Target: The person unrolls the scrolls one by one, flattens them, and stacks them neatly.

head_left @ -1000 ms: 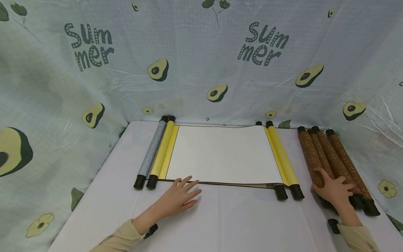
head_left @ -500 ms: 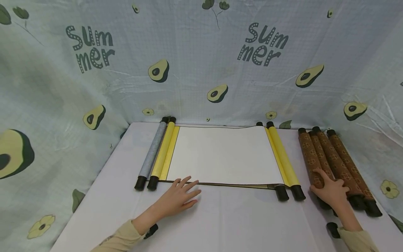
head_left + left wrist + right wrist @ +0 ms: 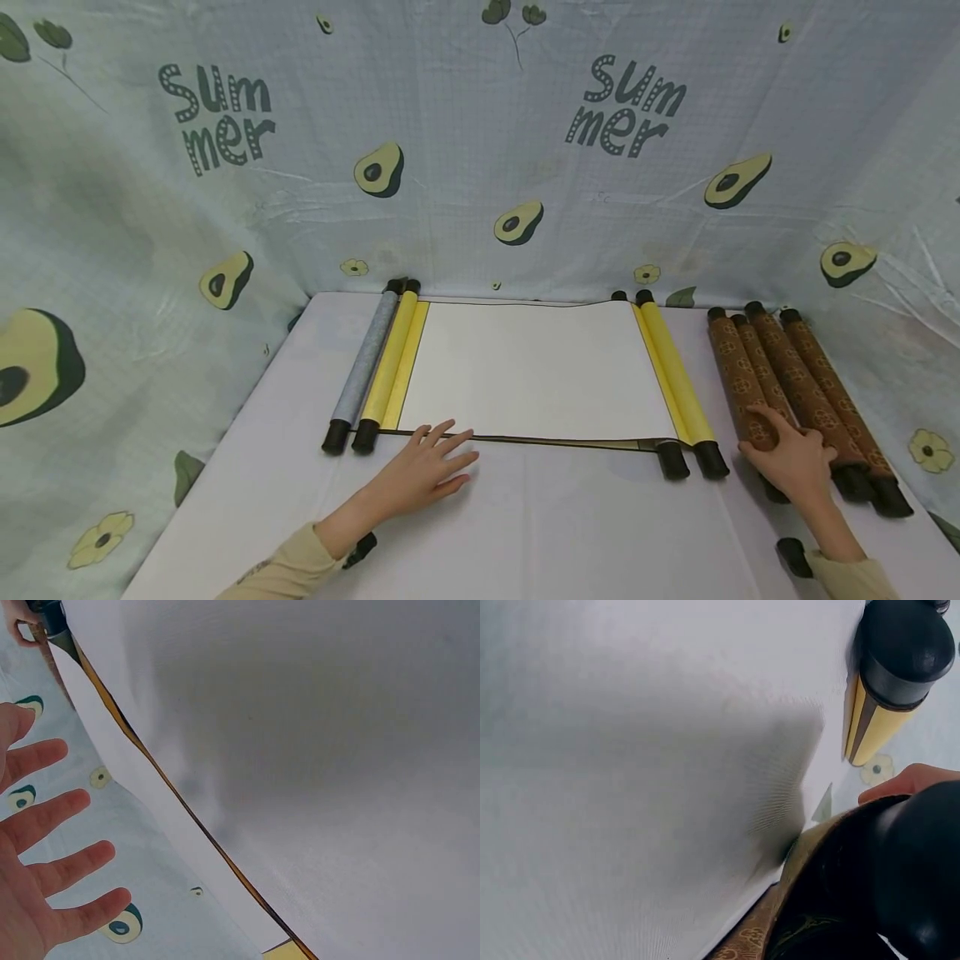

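A partly unrolled scroll with a blank white sheet lies on the table, yellow rolls at both sides. My left hand is at its near edge, fingers straight and spread; in the left wrist view the hand holds nothing, and whether it touches the sheet cannot be told. My right hand grips the near end of the leftmost brown patterned scroll, thumb on its left side. Close up in the right wrist view, the scroll's black end knob hides most of the hand.
A grey roll lies left of the yellow one. More brown rolls lie at the right. A loose black piece is near the right sleeve, another dark object by the left sleeve. Printed cloth hangs behind.
The leftmost brown scroll has shifted slightly left with my right hand, widening the gap to the other brown rolls. My left hand has stayed in place.
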